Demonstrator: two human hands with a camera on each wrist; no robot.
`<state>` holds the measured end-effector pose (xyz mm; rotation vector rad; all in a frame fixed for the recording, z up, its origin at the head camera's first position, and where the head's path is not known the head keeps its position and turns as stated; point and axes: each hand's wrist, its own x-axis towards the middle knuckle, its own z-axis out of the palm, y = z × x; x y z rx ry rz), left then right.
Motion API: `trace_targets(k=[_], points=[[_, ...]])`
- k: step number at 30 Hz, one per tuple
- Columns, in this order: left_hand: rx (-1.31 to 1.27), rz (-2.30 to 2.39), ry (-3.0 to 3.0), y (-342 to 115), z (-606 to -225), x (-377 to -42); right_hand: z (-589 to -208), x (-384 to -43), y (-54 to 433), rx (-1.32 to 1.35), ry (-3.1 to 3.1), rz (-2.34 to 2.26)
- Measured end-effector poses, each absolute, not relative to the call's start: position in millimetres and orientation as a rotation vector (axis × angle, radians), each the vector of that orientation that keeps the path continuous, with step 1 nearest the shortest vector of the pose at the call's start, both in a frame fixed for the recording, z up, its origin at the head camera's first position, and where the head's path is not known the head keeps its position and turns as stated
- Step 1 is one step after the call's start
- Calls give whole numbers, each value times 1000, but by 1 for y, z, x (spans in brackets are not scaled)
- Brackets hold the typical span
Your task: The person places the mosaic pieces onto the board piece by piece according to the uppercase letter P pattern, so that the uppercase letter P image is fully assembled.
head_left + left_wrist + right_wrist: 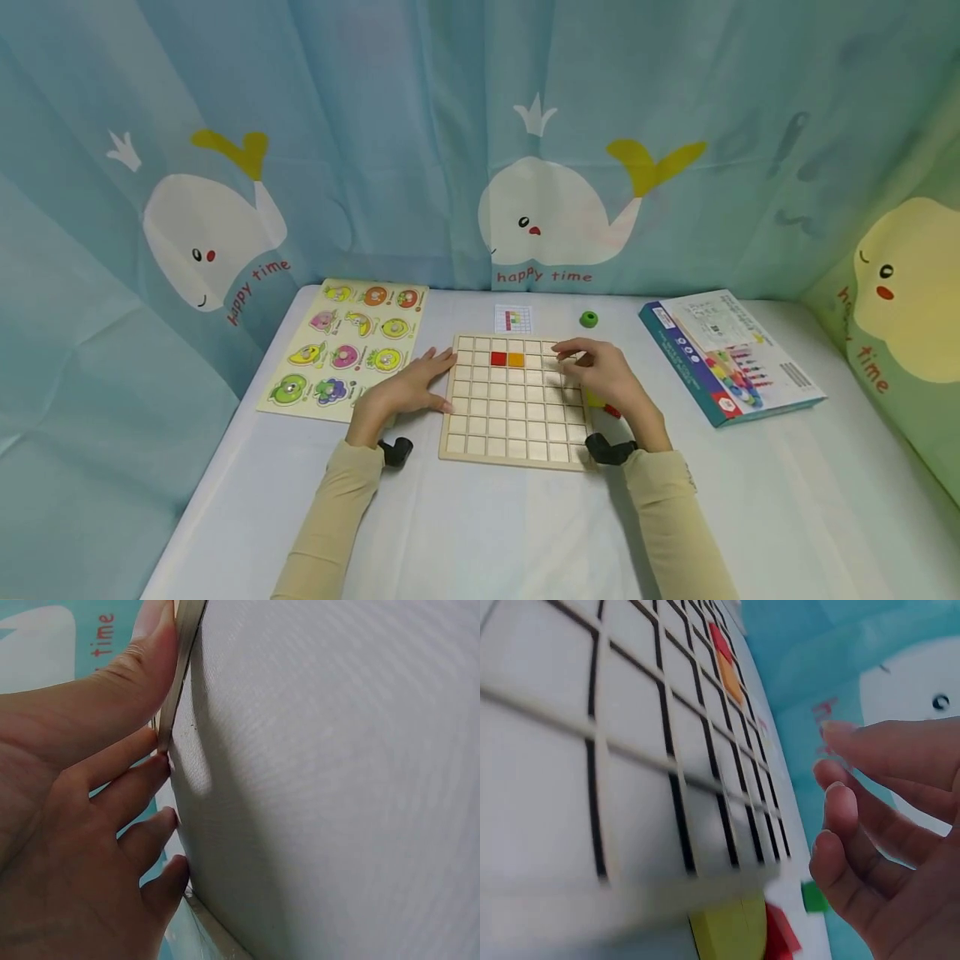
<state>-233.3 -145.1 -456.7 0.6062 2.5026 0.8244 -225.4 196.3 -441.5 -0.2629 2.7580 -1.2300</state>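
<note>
head view, left hand (pixel 401 392) touching board (pixel 517 417), right hand (pixel 603 375) above

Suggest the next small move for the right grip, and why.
Probably bring the right grip to the yellow piece right of the board and pick it up. That grip appears to hold nothing, while the left grip touches the board's left edge. Only a red tile and an orange tile show on the board, whereas the printed card seems to show more coloured squares.
</note>
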Motion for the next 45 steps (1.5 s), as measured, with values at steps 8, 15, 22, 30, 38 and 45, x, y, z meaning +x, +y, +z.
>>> trace_targets(k=[8, 15, 22, 30, 38, 45], points=[[603, 826, 2517, -148, -449, -236, -437, -234, 221, -87, 2737, -1193], [587, 829, 2509, -148, -451, -238, -445, -234, 242, 25, 2692, -1172], [578, 832, 2493, -149, -462, -234, -459, -231, 247, 92, 2625, -1145], [577, 853, 2475, -152, -467, -226, -467, -224, 243, 109, 2625, -1069], [595, 859, 2485, -149, -461, -228, -464, -224, 249, 71, 2672, -1075], [602, 867, 2491, -146, -457, -230, -455, -229, 250, 55, 2694, -1101]])
